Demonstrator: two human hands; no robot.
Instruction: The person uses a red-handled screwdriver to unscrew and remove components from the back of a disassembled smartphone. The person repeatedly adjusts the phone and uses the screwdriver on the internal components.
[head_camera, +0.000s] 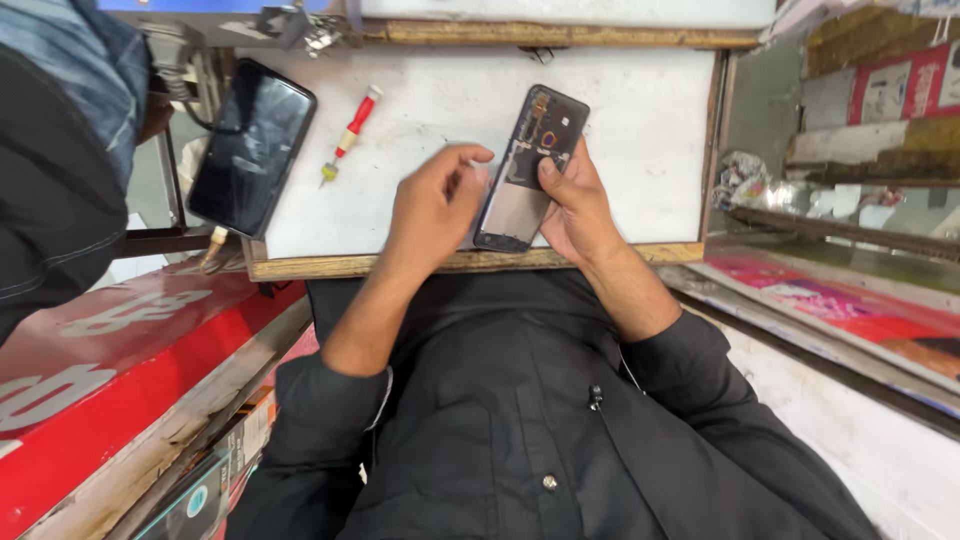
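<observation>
An opened smartphone (525, 165) with its back cover off lies tilted on a white work board (630, 130), its circuit parts showing. My right hand (575, 205) grips its right edge, thumb pressed on the inner frame. My left hand (435, 205) is at the phone's left edge, fingers bent and touching the side; whether it pinches a small part is hidden.
A red-handled screwdriver (350, 133) lies on the board to the left. A second black phone (250, 148) rests screen-up over the board's left corner. The wooden front edge (330, 266) borders my lap. Another person's shoulder (60, 160) is at far left; red counter below.
</observation>
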